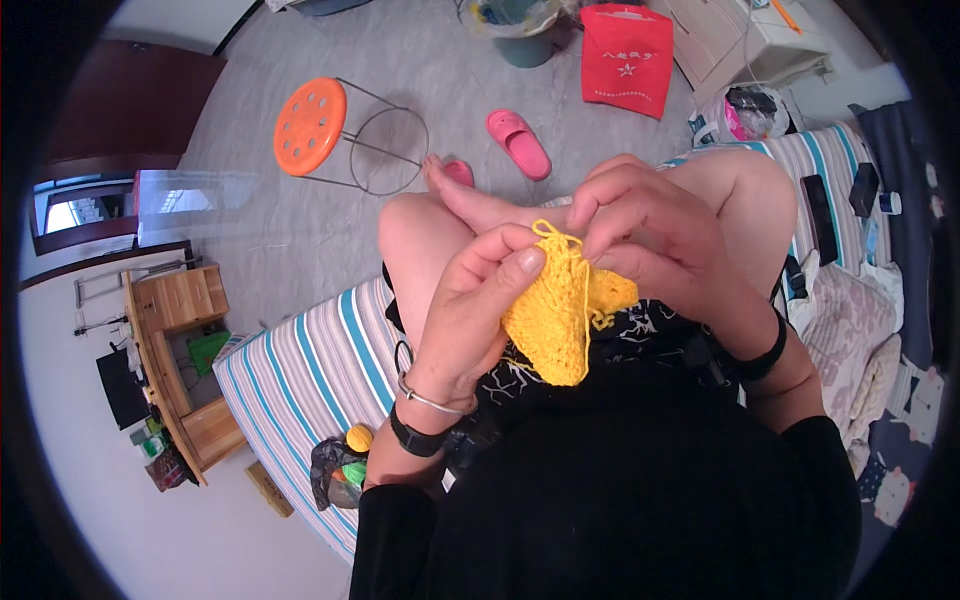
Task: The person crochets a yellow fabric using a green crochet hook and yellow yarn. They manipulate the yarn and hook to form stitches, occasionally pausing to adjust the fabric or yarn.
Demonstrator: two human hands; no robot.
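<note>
My left hand (480,292) grips a yellow crocheted piece (551,322) of yarn between thumb and fingers, above my lap. A loose loop of yarn (546,226) stands up from its top edge. On the other side, my right hand (652,232) pinches the piece's upper right edge with thumb and fingertip; whether a small tool is in those fingers is hidden. One yarn strand (587,322) hangs down the front from near the right fingertips. A smaller yellow flap (613,291) shows beneath the right hand.
I sit cross-legged on a striped bed sheet (315,360). A yellow yarn ball (359,438) lies by a black plastic bag (326,465) at left. A phone (820,217) rests at right. On the floor are an orange stool (310,126), a pink slipper (519,144) and a red bag (627,64).
</note>
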